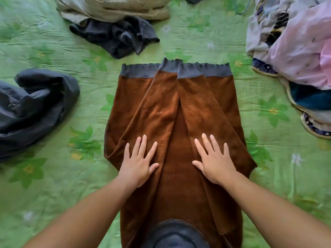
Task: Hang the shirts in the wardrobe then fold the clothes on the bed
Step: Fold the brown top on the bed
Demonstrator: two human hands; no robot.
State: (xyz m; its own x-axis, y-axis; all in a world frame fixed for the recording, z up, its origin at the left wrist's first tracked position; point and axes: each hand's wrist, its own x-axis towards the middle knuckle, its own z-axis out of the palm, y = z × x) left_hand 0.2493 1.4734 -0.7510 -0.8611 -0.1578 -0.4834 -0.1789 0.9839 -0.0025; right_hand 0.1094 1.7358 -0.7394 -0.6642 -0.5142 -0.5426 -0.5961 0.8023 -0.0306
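A brown fleece sweater with grey ribbed cuffs and hem lies flat in the middle of the green bed, hem at the far end. Both sleeves are folded inward over its body, their cuffs meeting near the hem. My left hand presses flat on the left sleeve with fingers spread. My right hand presses flat on the right sleeve the same way. The sweater's near end is partly hidden by a dark rounded collar at the bottom edge.
The green floral bedsheet carries other loose clothes: a dark grey garment at the left, a crumpled charcoal knit and a beige garment at the far side, and a pile of pink and patterned fabrics at the right.
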